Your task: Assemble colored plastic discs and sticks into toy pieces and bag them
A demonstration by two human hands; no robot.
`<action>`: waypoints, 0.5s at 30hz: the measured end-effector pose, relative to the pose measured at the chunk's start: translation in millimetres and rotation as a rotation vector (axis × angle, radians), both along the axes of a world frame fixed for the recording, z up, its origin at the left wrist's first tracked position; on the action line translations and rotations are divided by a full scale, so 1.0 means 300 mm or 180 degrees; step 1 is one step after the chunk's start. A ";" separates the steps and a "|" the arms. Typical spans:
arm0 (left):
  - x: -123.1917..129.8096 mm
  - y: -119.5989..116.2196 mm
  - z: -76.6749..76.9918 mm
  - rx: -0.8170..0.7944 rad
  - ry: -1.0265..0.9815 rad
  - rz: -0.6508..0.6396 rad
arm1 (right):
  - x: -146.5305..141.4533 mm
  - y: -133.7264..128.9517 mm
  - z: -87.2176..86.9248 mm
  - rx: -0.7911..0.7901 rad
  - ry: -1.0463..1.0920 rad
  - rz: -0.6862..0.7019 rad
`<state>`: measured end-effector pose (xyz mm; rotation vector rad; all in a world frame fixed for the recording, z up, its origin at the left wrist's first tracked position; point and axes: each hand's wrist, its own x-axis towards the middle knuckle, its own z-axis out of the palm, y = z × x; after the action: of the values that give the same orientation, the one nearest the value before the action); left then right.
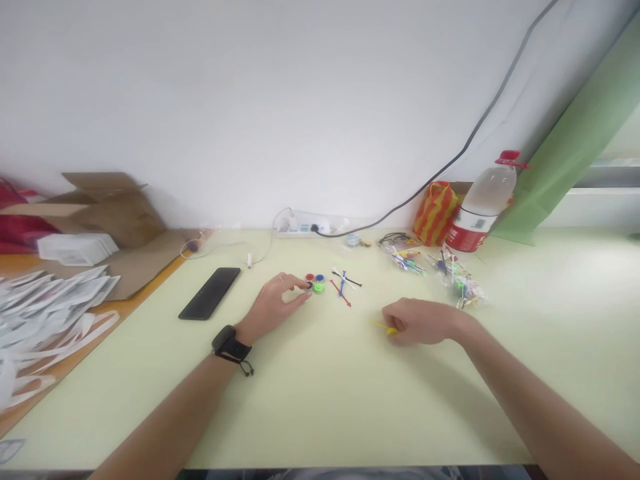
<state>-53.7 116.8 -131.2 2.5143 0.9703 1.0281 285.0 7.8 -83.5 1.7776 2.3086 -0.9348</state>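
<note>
My left hand (274, 301) reaches in beside a cluster of small round plastic pieces on the table. Its forefinger is at the black piece (309, 285), with the thumb a little apart from it below. A red piece (310, 277), a blue piece (320, 278) and a green piece (319, 288) sit close together there. My right hand (413, 321) is closed around a yellow plastic piece (392, 331), whose thin end sticks out to the left; the fingers hide the rest. Between the hands, thin arrow-like sticks lie crossed, among them a red stick (341, 293) and a blue stick (343, 285).
A black phone (210, 294) lies left of my left hand. Bags of small coloured parts (464, 288), a bottle (481, 208) and a striped bag (435, 213) stand at the back right. A power strip (301, 225) runs along the wall. Stacked packets (55, 300) lie far left.
</note>
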 end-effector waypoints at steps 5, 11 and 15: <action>0.062 -0.076 0.010 0.0080 -0.0505 -0.0102 | -0.093 0.037 -0.033 0.0458 0.1330 -0.0626; 0.133 -0.132 -0.003 -0.0001 -0.0382 -0.0717 | -0.290 0.134 -0.074 0.0383 0.2552 -0.0797; 0.134 -0.105 -0.017 0.0231 -0.0611 -0.0581 | -0.349 0.172 -0.055 0.0286 0.2791 -0.0644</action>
<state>-13.5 85.4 -136.3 2.4501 0.6478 1.2379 180.5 59.4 -99.9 1.9055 2.6529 -2.0008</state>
